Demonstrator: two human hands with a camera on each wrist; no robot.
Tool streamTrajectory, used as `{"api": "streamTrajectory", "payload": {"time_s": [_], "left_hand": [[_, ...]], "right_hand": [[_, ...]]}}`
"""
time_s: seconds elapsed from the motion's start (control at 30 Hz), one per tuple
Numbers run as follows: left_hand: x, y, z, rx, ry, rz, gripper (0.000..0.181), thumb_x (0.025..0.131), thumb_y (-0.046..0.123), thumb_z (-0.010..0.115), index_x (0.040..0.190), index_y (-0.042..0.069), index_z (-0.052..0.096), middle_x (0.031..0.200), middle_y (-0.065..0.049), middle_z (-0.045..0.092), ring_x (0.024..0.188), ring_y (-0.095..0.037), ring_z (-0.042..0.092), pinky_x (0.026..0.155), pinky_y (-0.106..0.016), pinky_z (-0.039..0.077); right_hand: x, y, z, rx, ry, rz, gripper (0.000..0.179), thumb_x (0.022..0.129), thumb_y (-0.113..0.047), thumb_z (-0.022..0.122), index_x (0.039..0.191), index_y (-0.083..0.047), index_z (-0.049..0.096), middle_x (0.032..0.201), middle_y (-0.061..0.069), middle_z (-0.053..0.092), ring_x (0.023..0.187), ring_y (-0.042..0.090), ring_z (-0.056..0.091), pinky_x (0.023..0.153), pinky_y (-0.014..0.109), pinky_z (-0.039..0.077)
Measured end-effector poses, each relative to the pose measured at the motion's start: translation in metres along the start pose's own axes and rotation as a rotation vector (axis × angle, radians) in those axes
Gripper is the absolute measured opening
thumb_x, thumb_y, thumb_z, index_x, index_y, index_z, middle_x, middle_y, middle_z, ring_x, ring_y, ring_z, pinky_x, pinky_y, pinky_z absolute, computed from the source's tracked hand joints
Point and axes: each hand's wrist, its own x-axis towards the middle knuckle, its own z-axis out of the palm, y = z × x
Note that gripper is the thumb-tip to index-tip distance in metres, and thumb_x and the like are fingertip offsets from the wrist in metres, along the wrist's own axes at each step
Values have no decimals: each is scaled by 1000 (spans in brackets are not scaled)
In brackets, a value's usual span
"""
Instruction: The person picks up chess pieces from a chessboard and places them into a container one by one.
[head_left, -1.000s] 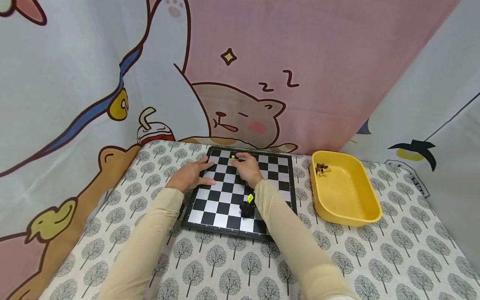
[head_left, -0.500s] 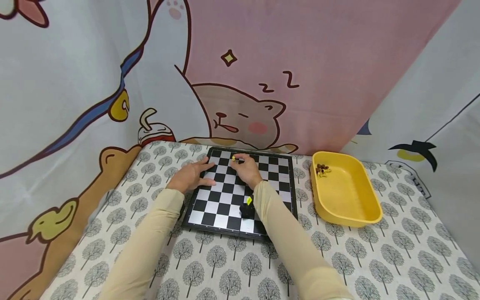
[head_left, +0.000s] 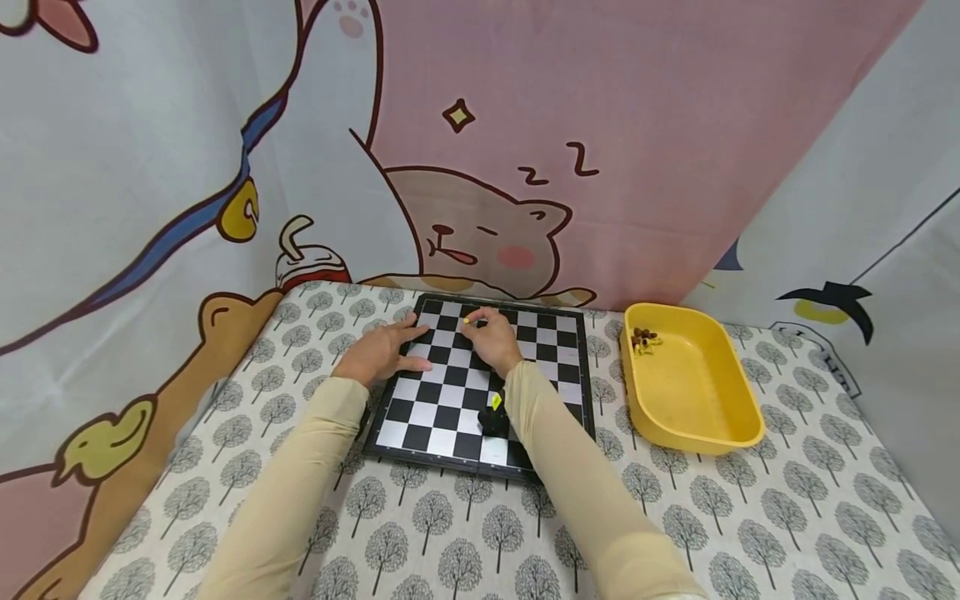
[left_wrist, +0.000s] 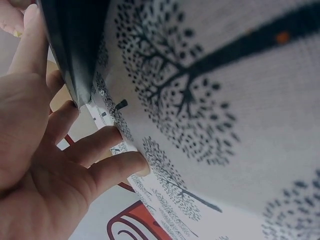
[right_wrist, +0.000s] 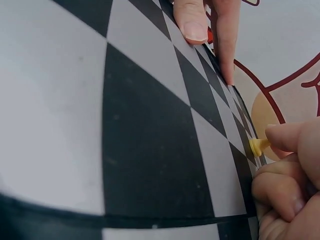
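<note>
A black-and-white checkered chessboard (head_left: 446, 414) lies on the patterned cloth. My right hand (head_left: 491, 337) is over its far part, pinching a small yellow chess piece (right_wrist: 258, 146) between thumb and finger. The piece's wide base faces the squares, right at the board's surface in the right wrist view. On the board's left edge rests my left hand (head_left: 377, 350), its fingers spread and its thumb over the squares. In the left wrist view some fingers (left_wrist: 120, 167) of that hand reach down beside the board's dark rim (left_wrist: 75, 50) onto the cloth.
A yellow tub (head_left: 693, 375) stands right of the board, with several small brown and yellow pieces (head_left: 645, 340) in its far left corner. A black device (head_left: 492, 421) with a yellow-green tag shows beside the right sleeve. A printed curtain (head_left: 480, 217) hangs behind the table.
The yellow chess piece has shifted slightly toward me in the right hand's fingers, and less of it shows now. The left hand has stayed in place.
</note>
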Motion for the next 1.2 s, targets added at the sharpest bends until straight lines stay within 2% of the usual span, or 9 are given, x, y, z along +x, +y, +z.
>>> {"api": "streamTrajectory", "payload": {"time_s": [0.27, 0.4, 0.53, 0.63, 0.77, 0.83, 0.93, 1.1, 1.2], "left_hand": [[-2, 0, -1, -17, 0, 13, 83, 90, 59, 65, 160, 27, 34, 172, -5, 18, 153, -41, 31, 120, -56, 38], [-2, 0, 1, -25, -4, 10, 84, 89, 59, 65, 160, 28, 33, 173, -4, 17, 153, -40, 30, 120, -56, 38], [-1, 0, 1, -16, -4, 18, 84, 89, 59, 64, 160, 28, 33, 172, -4, 18, 152, -42, 32, 120, -56, 38], [-2, 1, 1, -6, 2, 21, 84, 89, 60, 64, 160, 28, 33, 172, -5, 19, 152, -42, 33, 120, -56, 38], [-2, 2, 0, -8, 1, 23, 84, 89, 59, 64, 161, 28, 33, 172, -5, 18, 151, -43, 33, 120, -55, 38], [-2, 2, -1, -16, -7, 26, 83, 90, 59, 64, 161, 28, 33, 172, -4, 17, 151, -43, 33, 120, -55, 39], [-2, 2, 0, -14, -11, 29, 83, 90, 59, 64, 161, 28, 33, 172, -4, 17, 150, -42, 35, 118, -55, 41], [-3, 0, 1, -19, -8, 26, 84, 89, 60, 63, 161, 28, 32, 173, -4, 17, 150, -42, 35, 117, -55, 42], [-3, 0, 1, -33, -8, 25, 84, 89, 59, 64, 161, 28, 32, 173, -4, 16, 152, -41, 32, 118, -55, 41]], "right_hand": [[-1, 2, 1, 99, -18, 3, 16, 98, -24, 69, 109, -13, 67, 61, -5, 49, 53, 11, 45, 51, 26, 38], [-2, 3, -3, 153, -43, 9, 18, 99, -24, 69, 112, -11, 68, 55, -7, 45, 50, 10, 42, 47, 25, 36], [-4, 1, -11, 171, -41, 42, 21, 99, -24, 69, 115, -11, 69, 65, -4, 54, 49, 11, 41, 46, 26, 35], [-6, -4, -18, 171, -26, 38, 24, 98, -24, 69, 118, -10, 69, 87, 3, 69, 58, 12, 50, 50, 24, 40], [-10, -14, -29, 144, -17, 3, 29, 99, -26, 68, 121, -7, 70, 120, 11, 72, 85, 20, 62, 68, 28, 48], [-11, -18, -35, 120, -12, -5, 31, 99, -27, 67, 122, -7, 71, 126, 11, 71, 101, 24, 65, 81, 32, 52], [-13, -21, -42, 98, -1, -9, 31, 99, -25, 68, 123, -5, 72, 128, 11, 71, 113, 24, 66, 91, 35, 53], [-14, -22, -54, 61, 17, -24, 30, 99, -23, 68, 122, -4, 73, 123, 13, 73, 93, 19, 62, 75, 29, 49], [-18, -26, -64, 40, 19, -40, 29, 99, -24, 68, 121, -5, 73, 123, 11, 73, 94, 16, 60, 74, 25, 46]]}}
